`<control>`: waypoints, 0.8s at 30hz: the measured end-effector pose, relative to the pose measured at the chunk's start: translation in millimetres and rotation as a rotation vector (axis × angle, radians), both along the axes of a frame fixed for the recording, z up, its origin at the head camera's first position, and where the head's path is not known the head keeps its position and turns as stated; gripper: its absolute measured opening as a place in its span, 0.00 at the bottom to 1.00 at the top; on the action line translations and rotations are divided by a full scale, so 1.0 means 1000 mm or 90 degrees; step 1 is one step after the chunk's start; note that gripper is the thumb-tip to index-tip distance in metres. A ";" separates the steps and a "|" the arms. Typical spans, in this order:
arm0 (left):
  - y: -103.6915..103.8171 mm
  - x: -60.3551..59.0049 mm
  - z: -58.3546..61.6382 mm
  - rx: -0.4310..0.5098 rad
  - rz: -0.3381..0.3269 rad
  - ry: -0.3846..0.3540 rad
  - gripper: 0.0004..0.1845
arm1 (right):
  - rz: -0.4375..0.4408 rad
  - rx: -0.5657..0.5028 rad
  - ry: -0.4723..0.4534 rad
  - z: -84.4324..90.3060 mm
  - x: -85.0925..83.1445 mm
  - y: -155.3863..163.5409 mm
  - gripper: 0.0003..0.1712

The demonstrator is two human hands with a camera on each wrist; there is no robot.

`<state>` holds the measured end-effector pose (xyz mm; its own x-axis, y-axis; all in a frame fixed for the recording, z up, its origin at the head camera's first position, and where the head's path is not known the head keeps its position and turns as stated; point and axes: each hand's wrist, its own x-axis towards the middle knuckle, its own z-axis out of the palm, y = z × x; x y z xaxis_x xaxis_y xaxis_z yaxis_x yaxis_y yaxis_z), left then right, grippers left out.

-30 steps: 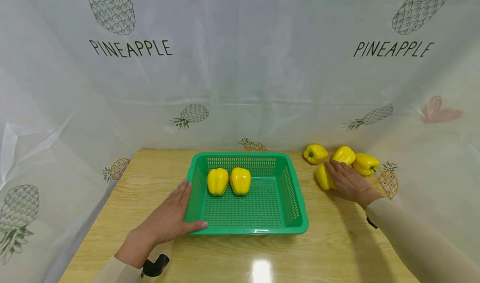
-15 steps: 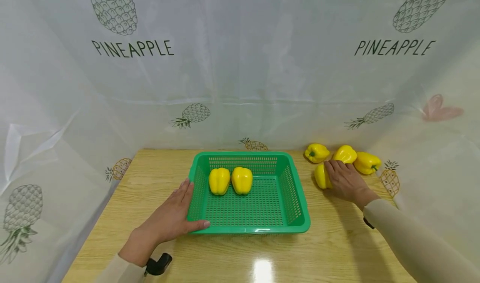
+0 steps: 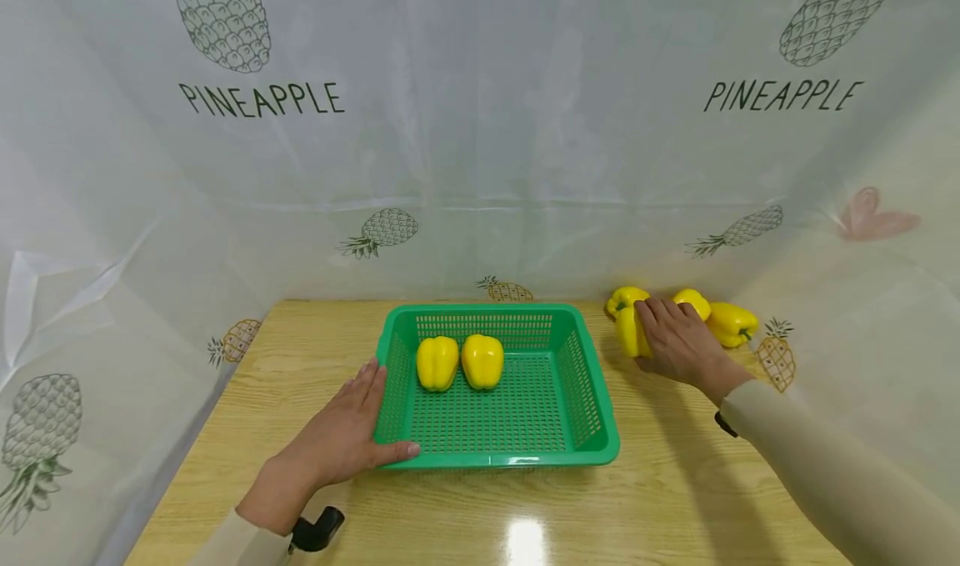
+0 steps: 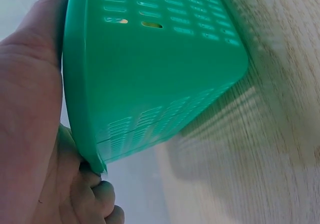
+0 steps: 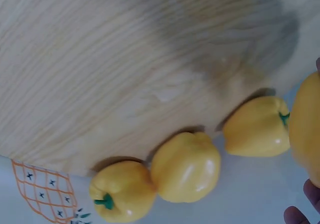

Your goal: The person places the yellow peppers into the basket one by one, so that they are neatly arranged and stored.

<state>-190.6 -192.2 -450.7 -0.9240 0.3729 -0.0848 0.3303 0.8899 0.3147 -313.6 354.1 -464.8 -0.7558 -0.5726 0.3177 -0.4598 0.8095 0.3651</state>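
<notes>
A green plastic basket [image 3: 588, 399] stands mid-table with two yellow peppers [image 3: 459, 362] side by side in its far half. My left hand [image 3: 352, 428] rests against the basket's left front corner, fingers straight along the side wall and thumb along the front rim; the left wrist view shows the palm flat on the basket wall [image 4: 150, 73]. My right hand [image 3: 671, 341] grips a yellow pepper [image 3: 626, 333] just right of the basket, off the table. In the right wrist view that held pepper [image 5: 306, 129] shows at the right edge.
Three more yellow peppers [image 5: 186, 166] lie in a row on the wooden table [image 3: 675, 499] at the far right, against the pineapple-print curtain [image 3: 480, 132] that closes in the back and both sides. Black wrist mounts [image 3: 315, 528] sit at both cuffs.
My right hand has closed round the near pepper, lifted it off the table and carried it a little left and away. The left hand and basket have not moved.
</notes>
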 end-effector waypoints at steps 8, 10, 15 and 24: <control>-0.001 0.000 -0.001 -0.004 -0.001 0.009 0.73 | 0.011 -0.021 0.007 0.027 -0.008 -0.026 0.55; -0.001 0.000 -0.001 -0.004 -0.001 0.011 0.72 | 0.012 -0.029 0.008 0.036 -0.009 -0.035 0.55; -0.001 0.001 0.000 0.000 -0.002 0.014 0.72 | 0.023 -0.054 0.017 0.055 -0.008 -0.064 0.54; 0.000 0.004 0.004 0.006 -0.004 0.014 0.72 | 0.062 -0.039 0.014 0.069 0.001 -0.115 0.57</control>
